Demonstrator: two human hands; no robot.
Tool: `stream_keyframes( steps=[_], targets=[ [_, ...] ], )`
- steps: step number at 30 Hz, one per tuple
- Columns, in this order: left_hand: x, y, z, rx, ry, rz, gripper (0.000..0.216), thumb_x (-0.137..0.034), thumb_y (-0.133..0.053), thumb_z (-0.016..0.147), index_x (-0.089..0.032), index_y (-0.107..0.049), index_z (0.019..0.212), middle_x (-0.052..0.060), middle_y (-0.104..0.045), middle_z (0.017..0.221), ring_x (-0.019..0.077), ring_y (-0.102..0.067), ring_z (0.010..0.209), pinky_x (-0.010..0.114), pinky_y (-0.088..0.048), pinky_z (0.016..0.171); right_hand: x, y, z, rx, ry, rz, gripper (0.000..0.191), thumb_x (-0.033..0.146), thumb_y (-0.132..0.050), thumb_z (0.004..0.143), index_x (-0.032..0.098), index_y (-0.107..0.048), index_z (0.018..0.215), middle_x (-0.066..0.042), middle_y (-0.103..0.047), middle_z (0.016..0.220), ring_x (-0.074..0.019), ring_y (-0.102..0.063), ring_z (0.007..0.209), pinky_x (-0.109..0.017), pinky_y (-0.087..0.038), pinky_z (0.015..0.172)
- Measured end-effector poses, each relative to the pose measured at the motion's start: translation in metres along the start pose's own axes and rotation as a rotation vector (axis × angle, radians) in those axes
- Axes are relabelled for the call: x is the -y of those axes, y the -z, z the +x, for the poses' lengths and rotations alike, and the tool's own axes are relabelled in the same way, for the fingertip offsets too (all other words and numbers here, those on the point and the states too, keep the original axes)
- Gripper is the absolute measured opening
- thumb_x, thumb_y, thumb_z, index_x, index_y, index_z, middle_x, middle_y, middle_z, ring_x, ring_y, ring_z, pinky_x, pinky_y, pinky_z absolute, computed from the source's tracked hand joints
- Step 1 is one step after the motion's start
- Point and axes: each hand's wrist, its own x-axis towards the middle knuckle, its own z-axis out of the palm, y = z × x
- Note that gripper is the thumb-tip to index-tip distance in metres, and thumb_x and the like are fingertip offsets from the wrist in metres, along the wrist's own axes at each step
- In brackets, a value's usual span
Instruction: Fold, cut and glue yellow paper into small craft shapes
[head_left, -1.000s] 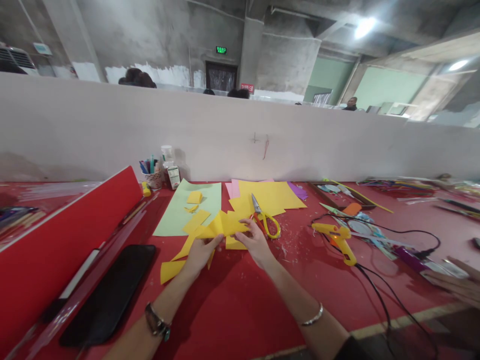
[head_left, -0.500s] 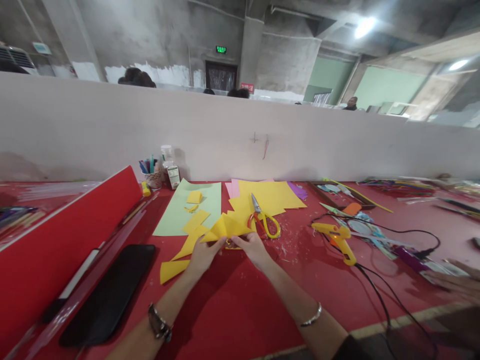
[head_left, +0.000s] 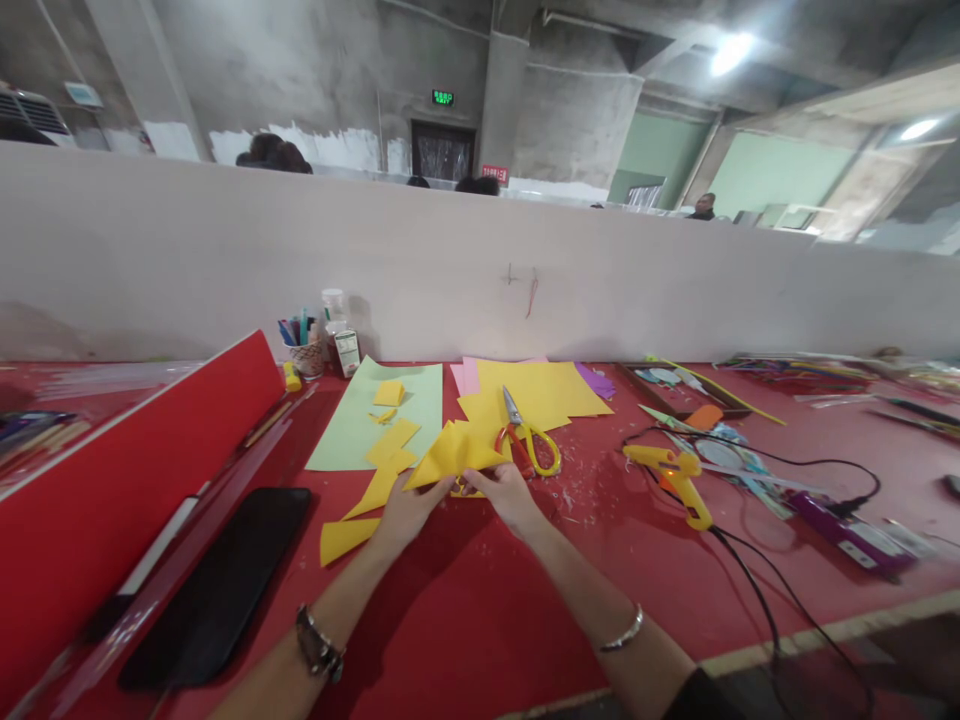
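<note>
A folded piece of yellow paper (head_left: 455, 452) is held between both hands above the red table. My left hand (head_left: 409, 512) pinches its lower left edge, and my right hand (head_left: 504, 494) grips the lower right edge with thumb and fingers. Some fingertips are hidden beneath the paper. Just beyond my right hand, scissors (head_left: 529, 438) with yellow and red handles lie on yellow sheets (head_left: 540, 385). Yellow paper cut-offs (head_left: 349, 540) lie left of my left hand, some of them resting on a pale green sheet (head_left: 341, 435).
A black phone (head_left: 217, 590) and an upright red board (head_left: 142, 480) stand at the left. To the right lie a yellow glue gun (head_left: 673, 478) with a trailing cord and a purple power strip (head_left: 847, 530). A pen cup (head_left: 305, 357) stands by the white partition (head_left: 420, 270).
The folded paper has tilted and flattened slightly between my hands, which stay in nearly the same place. Another person's hand has left the power strip at the right.
</note>
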Motion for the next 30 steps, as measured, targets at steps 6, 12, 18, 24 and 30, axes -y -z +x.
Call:
stream_keyframes(
  steps=[6, 12, 18, 24, 30],
  targets=[
    [-0.003, 0.001, 0.000, 0.019, -0.035, 0.054, 0.015, -0.025, -0.058, 0.055, -0.018, -0.057, 0.042, 0.001, -0.060, 0.046, 0.0148, -0.054, 0.049, 0.023, -0.044, 0.054, 0.001, 0.000, -0.001, -0.001, -0.001, -0.044, 0.021, 0.035, -0.060, 0.057, 0.016, -0.057, 0.049, 0.001, -0.060, 0.052, -0.0111, -0.054, 0.052, -0.025, -0.044, 0.059],
    [-0.001, 0.002, -0.001, 0.045, -0.058, 0.115, 0.018, -0.033, -0.054, 0.057, -0.016, -0.060, 0.055, 0.002, -0.065, 0.057, 0.0178, -0.059, 0.061, 0.025, -0.046, 0.061, 0.002, -0.001, 0.000, -0.020, -0.039, -0.043, 0.022, 0.036, -0.062, 0.053, 0.015, -0.057, 0.050, 0.001, -0.057, 0.050, -0.0107, -0.053, 0.052, -0.026, -0.043, 0.059],
    [-0.005, 0.004, -0.001, 0.084, -0.098, 0.180, 0.018, -0.035, -0.053, 0.054, -0.018, -0.058, 0.051, 0.003, -0.066, 0.060, 0.0199, -0.061, 0.068, 0.026, -0.046, 0.070, 0.004, 0.000, -0.001, -0.024, -0.028, -0.115, 0.019, 0.034, -0.059, 0.054, 0.016, -0.054, 0.048, 0.001, -0.056, 0.052, -0.0123, -0.053, 0.056, -0.027, -0.042, 0.061],
    [0.001, 0.005, 0.000, 0.079, -0.085, 0.095, 0.018, -0.035, -0.054, 0.051, -0.017, -0.056, 0.053, 0.002, -0.065, 0.058, 0.0193, -0.060, 0.063, 0.025, -0.047, 0.061, 0.005, -0.001, -0.002, 0.044, 0.026, -0.141, 0.020, 0.037, -0.059, 0.054, 0.018, -0.053, 0.050, 0.003, -0.053, 0.050, -0.0149, -0.054, 0.062, -0.028, -0.042, 0.064],
    [0.005, 0.005, 0.002, 0.082, -0.105, 0.081, 0.019, -0.035, -0.055, 0.052, -0.017, -0.059, 0.058, 0.003, -0.066, 0.062, 0.0188, -0.061, 0.066, 0.026, -0.046, 0.068, 0.000, 0.000, -0.001, 0.032, 0.029, -0.134, 0.019, 0.035, -0.059, 0.055, 0.018, -0.053, 0.053, 0.003, -0.053, 0.052, -0.0143, -0.054, 0.062, -0.027, -0.041, 0.063]
  ],
)
